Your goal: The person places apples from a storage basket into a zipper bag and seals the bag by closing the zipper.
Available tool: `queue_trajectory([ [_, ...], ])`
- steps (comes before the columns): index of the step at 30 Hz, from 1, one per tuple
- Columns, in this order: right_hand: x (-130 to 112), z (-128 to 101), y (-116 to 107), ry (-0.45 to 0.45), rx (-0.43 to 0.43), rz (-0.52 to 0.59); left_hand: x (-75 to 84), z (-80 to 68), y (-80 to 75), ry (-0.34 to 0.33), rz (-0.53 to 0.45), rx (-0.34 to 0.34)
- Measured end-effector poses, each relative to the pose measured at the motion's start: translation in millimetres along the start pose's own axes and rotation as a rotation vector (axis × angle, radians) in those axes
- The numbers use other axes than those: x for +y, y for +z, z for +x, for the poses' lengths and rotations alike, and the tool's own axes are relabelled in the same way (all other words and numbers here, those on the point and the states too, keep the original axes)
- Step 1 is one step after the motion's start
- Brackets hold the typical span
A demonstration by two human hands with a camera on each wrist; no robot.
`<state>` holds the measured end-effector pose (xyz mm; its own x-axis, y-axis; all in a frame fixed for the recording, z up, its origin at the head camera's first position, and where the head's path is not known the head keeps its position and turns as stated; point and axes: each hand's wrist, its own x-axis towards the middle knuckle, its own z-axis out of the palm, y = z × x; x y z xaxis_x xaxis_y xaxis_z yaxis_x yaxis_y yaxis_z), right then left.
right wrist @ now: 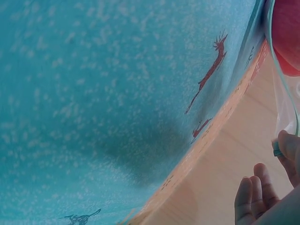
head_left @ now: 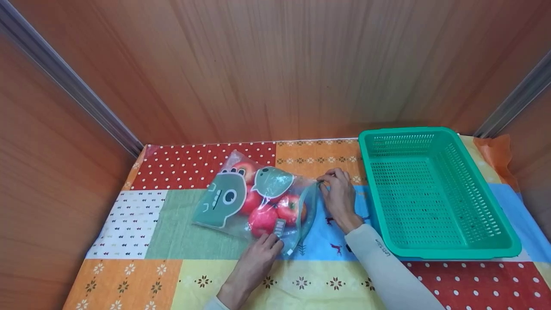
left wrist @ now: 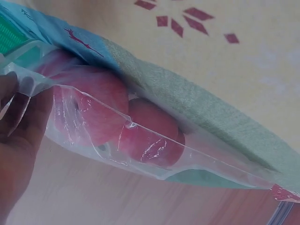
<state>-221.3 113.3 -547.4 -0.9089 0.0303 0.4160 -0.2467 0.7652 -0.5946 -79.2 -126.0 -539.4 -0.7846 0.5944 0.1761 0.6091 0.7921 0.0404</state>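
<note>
A clear zip bag (head_left: 224, 200) printed with green cartoon monsters lies on the cloth, its mouth towards the right. Several red apples (head_left: 262, 220) show through the plastic. My left hand (head_left: 257, 259) pinches the bag's near edge between thumb and fingers, close to the mouth; the left wrist view shows the plastic film (left wrist: 154, 136) drawn up at that grip. With thumb and index finger, my right hand (head_left: 340, 196) pinches the far corner of the mouth, at the end of the green zip strip (right wrist: 283, 79). A small white slider (head_left: 289, 252) sits at the strip's near end.
Just right of my right forearm stands a green plastic basket (head_left: 387, 232) with perforated walls, no contents visible. A patchwork cloth (head_left: 129, 228) covers the table. Wooden panels (head_left: 275, 73) rise behind and at both sides. An orange sheet (head_left: 495, 157) lies behind the basket's right side.
</note>
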Motion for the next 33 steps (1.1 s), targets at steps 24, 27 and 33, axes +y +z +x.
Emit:
queue_trajectory([
  [24, -5.8, -0.8, -2.8, -0.027, 0.029, -0.024, 6.7, 2.5, 7.3, 0.157, 0.111, 0.034],
  [27, -6.3, -1.2, -2.5, -0.018, 0.027, -0.018, 7.0, 1.3, 8.1, 0.182, 0.129, 0.042],
  [33, -6.8, -2.9, -2.6, -0.009, 0.020, -0.014, 5.4, 0.4, 6.8, 0.137, 0.005, 0.055],
])
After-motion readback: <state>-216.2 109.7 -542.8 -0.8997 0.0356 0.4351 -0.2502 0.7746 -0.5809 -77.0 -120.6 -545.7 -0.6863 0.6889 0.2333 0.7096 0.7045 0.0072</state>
